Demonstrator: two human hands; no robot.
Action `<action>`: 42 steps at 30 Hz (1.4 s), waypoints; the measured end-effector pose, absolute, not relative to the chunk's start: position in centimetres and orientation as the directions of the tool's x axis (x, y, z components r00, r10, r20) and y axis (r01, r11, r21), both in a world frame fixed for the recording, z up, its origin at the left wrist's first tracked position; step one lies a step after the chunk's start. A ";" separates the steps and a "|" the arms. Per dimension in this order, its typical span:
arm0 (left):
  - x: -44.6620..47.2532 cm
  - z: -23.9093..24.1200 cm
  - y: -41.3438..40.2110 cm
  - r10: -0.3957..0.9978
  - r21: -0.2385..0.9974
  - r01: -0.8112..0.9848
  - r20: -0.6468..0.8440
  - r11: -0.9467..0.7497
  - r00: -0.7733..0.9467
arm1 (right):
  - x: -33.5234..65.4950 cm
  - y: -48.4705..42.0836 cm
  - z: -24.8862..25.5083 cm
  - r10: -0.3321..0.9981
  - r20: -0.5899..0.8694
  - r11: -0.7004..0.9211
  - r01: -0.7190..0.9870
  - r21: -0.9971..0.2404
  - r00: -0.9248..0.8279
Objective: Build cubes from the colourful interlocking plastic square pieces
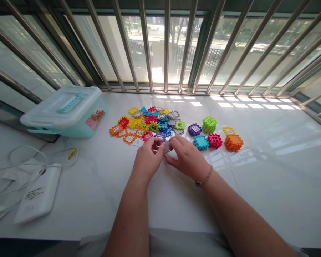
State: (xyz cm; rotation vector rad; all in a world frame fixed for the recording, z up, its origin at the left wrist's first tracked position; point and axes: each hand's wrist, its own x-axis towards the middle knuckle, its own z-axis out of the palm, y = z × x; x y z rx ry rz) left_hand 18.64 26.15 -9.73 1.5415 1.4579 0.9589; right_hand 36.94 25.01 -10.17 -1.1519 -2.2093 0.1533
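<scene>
Two hands, one grey tile pinched between them

From the left: the left hand (147, 160) has thumb and fingers closed on one side of a small grey tile (166, 146). The tile seems to stand on edge just above the white ledge (270, 160), directly between the two sets of fingertips. The right hand (187, 157), a bracelet at its wrist, meets it from the other side, fingertips clamped on the same piece. Neither hand is nearer than the other. The loose pile of coloured tiles (149, 123) lies just beyond the fingers, and farther right sit the green stack (209, 124) and the orange stack (233, 142).
</scene>
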 end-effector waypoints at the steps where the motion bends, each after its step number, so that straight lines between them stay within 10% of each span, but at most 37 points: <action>1: 18.6 -9.8 26.2 0.998 0.924 0.383 -0.006 -0.021 0.068 | 36.9 25.0 -10.2 0.764 0.498 0.617 0.691 -0.377 -0.411; 18: 18.8 -9.9 25.9 0.957 0.966 0.253 -0.025 -0.051 0.289 | 36.7 24.9 -9.6 0.667 0.620 0.714 0.592 -0.374 -0.414; 42: 18.6 -11.0 26.4 0.997 0.997 0.051 -0.057 0.054 0.061 | 36.9 24.5 -9.1 0.753 0.558 0.592 0.729 -0.345 -0.348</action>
